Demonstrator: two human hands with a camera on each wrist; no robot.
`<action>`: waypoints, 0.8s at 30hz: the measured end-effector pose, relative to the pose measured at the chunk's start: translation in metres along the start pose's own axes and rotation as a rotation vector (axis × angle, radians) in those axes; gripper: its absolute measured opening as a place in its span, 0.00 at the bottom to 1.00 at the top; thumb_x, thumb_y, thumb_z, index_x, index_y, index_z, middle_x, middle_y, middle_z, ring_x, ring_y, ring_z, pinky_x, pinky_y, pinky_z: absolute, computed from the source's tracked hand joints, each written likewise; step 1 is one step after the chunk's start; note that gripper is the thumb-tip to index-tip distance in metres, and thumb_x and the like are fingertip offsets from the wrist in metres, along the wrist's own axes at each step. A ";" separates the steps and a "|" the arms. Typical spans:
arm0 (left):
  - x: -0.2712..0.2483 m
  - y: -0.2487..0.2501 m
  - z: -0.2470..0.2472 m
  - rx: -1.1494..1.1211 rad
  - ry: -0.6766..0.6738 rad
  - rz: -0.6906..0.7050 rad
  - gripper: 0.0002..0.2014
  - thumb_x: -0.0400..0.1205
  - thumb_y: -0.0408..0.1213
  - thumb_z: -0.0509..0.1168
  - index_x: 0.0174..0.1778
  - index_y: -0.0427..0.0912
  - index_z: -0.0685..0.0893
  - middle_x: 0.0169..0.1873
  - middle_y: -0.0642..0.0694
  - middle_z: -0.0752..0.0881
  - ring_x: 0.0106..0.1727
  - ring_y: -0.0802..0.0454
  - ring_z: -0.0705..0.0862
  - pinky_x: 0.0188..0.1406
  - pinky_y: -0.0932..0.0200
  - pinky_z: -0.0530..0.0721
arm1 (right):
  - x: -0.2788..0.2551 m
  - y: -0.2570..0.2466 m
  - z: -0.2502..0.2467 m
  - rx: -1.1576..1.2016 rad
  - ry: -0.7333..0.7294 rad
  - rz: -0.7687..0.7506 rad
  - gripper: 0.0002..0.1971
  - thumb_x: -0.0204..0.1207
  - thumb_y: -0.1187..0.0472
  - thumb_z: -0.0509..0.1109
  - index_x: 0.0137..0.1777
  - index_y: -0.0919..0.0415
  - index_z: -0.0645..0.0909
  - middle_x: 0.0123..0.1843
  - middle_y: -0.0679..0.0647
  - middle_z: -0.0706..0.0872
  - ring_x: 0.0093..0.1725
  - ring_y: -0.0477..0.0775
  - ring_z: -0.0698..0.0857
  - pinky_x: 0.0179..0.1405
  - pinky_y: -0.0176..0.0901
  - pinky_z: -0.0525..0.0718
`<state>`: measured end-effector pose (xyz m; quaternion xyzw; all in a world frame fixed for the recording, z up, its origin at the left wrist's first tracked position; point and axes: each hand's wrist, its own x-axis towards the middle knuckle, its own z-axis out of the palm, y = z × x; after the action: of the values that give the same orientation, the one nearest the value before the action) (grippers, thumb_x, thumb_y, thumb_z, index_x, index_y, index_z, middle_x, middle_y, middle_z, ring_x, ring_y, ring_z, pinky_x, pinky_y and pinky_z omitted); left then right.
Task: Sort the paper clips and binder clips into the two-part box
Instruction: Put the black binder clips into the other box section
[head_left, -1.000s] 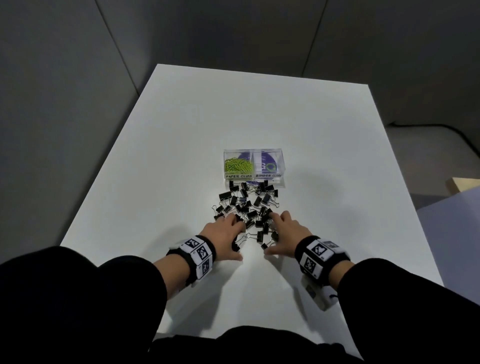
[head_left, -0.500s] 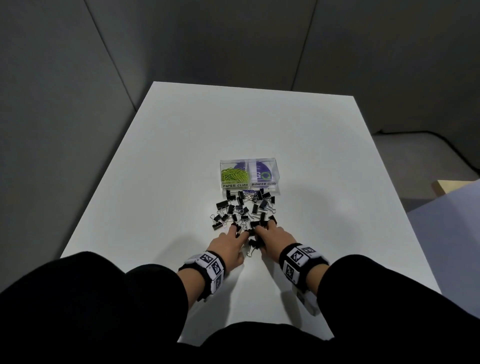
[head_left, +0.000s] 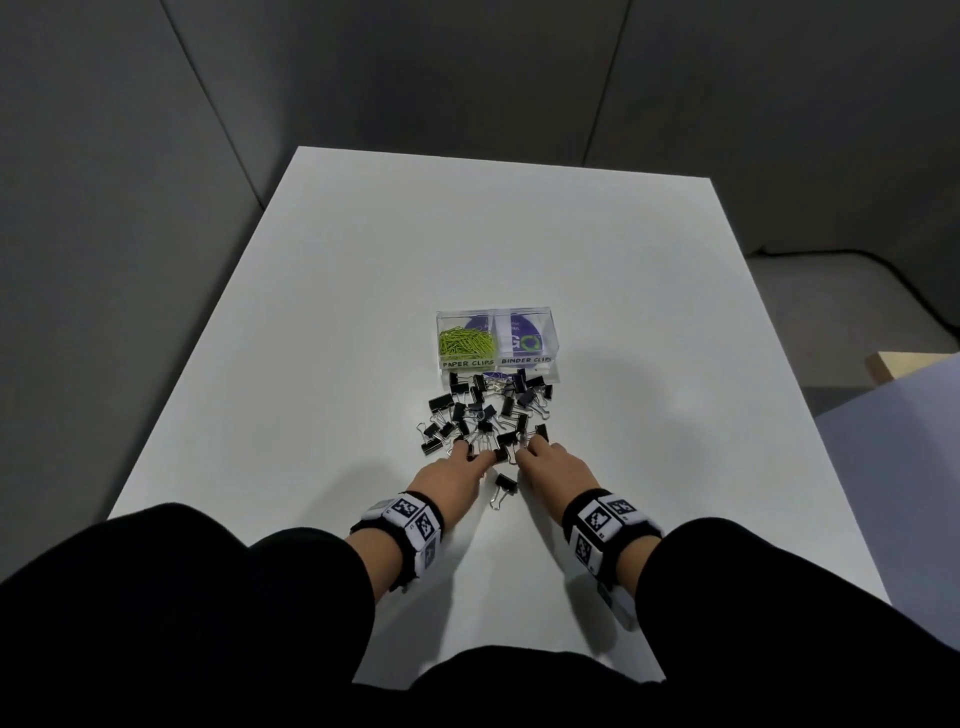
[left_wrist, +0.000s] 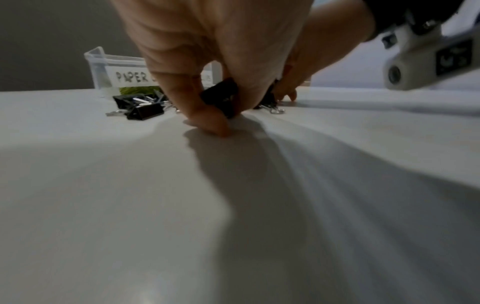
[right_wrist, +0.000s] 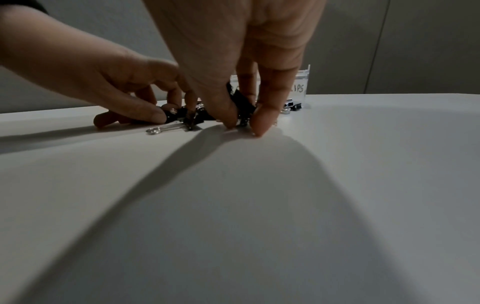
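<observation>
A clear two-part box (head_left: 551, 332) stands mid-table, labelled PAPER CLIPS and BINDER CLIPS. Green paper clips (head_left: 465, 343) fill its left part; the right part shows no clips. Several black binder clips (head_left: 483, 410) lie scattered in front of it. My left hand (head_left: 470, 460) is at the pile's near edge, and in the left wrist view its thumb and fingers pinch a black binder clip (left_wrist: 221, 98). My right hand (head_left: 535, 452) sits beside it, its fingers curled round black binder clips (right_wrist: 240, 105) on the table. One binder clip (head_left: 505, 486) lies between my wrists.
The white table (head_left: 337, 312) stretches wide around the box, with edges at left, right and far side. A grey wall stands behind. A pale purple surface (head_left: 904, 467) and a wooden corner (head_left: 904, 366) lie off to the right.
Both hands have slid forward into the near edge of the pile and their fingers have closed on clips. One clip now lies behind them, between the wrists.
</observation>
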<state>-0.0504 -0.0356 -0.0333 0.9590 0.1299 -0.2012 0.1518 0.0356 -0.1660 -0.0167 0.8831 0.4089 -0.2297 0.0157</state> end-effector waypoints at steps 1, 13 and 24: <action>0.000 -0.003 0.000 -0.022 0.006 0.000 0.20 0.85 0.35 0.52 0.74 0.49 0.65 0.62 0.37 0.72 0.46 0.35 0.84 0.39 0.50 0.76 | 0.000 0.001 0.001 0.013 0.024 -0.015 0.16 0.80 0.70 0.56 0.66 0.66 0.73 0.70 0.66 0.72 0.63 0.67 0.77 0.52 0.57 0.79; -0.003 -0.009 -0.002 -0.169 0.024 -0.031 0.17 0.83 0.38 0.61 0.67 0.38 0.71 0.66 0.41 0.75 0.55 0.39 0.83 0.54 0.50 0.79 | 0.010 0.008 0.012 0.114 0.109 0.063 0.12 0.80 0.67 0.58 0.62 0.67 0.72 0.59 0.66 0.77 0.54 0.66 0.80 0.44 0.52 0.77; -0.007 -0.017 -0.006 -0.029 0.045 0.104 0.17 0.84 0.35 0.54 0.68 0.43 0.73 0.59 0.39 0.75 0.38 0.43 0.78 0.40 0.51 0.80 | 0.010 0.015 0.017 0.134 0.186 0.007 0.09 0.78 0.68 0.60 0.55 0.69 0.77 0.56 0.67 0.79 0.48 0.68 0.81 0.36 0.49 0.72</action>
<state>-0.0600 -0.0194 -0.0288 0.9664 0.0863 -0.1697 0.1728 0.0454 -0.1729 -0.0387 0.9011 0.3892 -0.1734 -0.0806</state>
